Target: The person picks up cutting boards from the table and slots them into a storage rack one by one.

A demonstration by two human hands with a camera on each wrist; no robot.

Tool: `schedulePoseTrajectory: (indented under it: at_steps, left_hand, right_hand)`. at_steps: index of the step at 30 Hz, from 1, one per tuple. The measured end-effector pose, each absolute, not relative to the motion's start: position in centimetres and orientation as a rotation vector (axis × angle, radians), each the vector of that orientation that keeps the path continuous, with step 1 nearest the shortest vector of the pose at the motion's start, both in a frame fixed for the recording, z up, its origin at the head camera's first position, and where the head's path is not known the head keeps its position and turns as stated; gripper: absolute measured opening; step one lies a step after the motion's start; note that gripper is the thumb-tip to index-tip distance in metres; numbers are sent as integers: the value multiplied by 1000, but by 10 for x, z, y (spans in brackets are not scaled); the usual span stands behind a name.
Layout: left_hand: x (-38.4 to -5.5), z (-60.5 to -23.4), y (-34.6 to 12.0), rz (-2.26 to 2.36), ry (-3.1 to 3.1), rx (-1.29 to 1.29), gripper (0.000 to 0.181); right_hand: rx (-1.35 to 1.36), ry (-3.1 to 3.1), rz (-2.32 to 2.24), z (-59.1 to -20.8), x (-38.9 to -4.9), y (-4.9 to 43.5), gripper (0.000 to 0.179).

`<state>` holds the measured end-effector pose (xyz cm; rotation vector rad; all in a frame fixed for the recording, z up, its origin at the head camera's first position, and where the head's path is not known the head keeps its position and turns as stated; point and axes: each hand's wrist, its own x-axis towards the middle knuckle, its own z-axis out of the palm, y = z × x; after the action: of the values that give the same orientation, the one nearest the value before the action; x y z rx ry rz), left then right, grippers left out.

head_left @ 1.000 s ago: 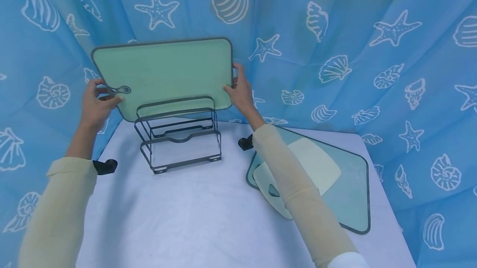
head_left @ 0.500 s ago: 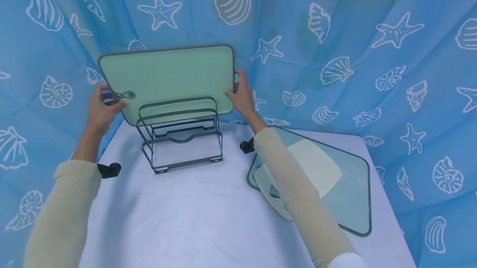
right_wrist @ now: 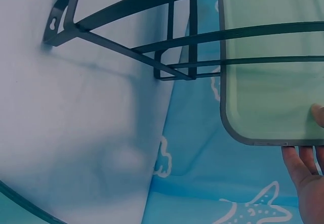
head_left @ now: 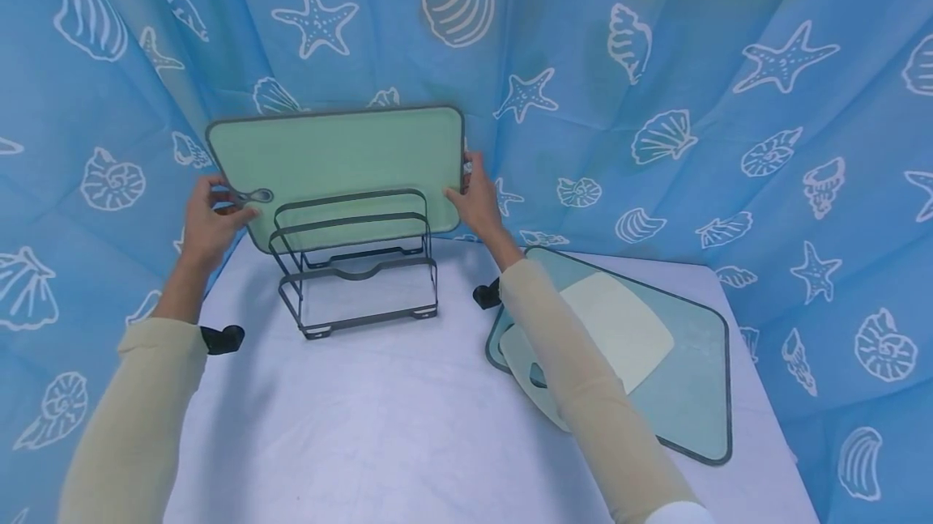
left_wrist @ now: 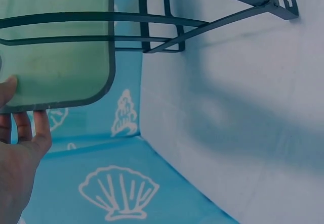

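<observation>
A green cutting board point(head_left: 342, 151) with a dark grey rim stands on its long edge at the back of a black wire rack point(head_left: 360, 321). My left hand point(head_left: 207, 220) grips its left end by the handle hole, thumb on the front face and fingers at the edge. At the opposite end my right hand point(head_left: 477, 198) pinches the board the same way. In the left wrist view, fingers point(left_wrist: 41, 125) lie along the rim. The right wrist view has the rack's bars point(right_wrist: 273, 32) crossing in front of the board, whose lower part sits behind them.
On the right of the white-covered table point(head_left: 379, 427) lies a larger blue-green board point(head_left: 692, 378), with a pale white board point(head_left: 634, 330) overlapping it, partly hidden by my right sleeve. A blue curtain point(head_left: 568, 38) with shell and starfish prints hangs behind the table.
Both hands have lowered the green cutting board and brought it slightly to the right, down behind the rack's bars. The rack and the boards on the right lie where they were.
</observation>
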<state>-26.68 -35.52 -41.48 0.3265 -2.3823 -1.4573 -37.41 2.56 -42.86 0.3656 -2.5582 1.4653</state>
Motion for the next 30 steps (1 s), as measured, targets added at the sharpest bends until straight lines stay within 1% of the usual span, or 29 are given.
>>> schedulePoseTrajectory:
  at_steps: [7,14,18,22,26,29,30]
  left_hand:
    - [-266,-423,-351,-1412,-2410,341,49]
    - [-263,-427,-349,-1425,-2424,362,46]
    - [-262,-431,-348,-1421,-2433,371,48]
    - [-275,-453,-363,-1477,-2386,354,49]
    - [-296,-488,-388,-1532,-2340,361,50]
    - [-302,-502,-395,-1500,-2360,386,50]
    - [-300,-500,-393,-1483,-2374,394,49]
  right_hand:
    - [321,-2586,1482,-436,-371,26,56]
    - [352,-2582,1470,-444,-370,26,55]
    - [362,-2587,1462,-450,-370,27,55]
    - [363,-2601,1442,-457,-371,27,55]
    - [352,-2621,1429,-462,-371,26,54]
    - [357,-2631,1424,-465,-371,27,53]
    - [363,-2632,1424,-465,-370,27,53]
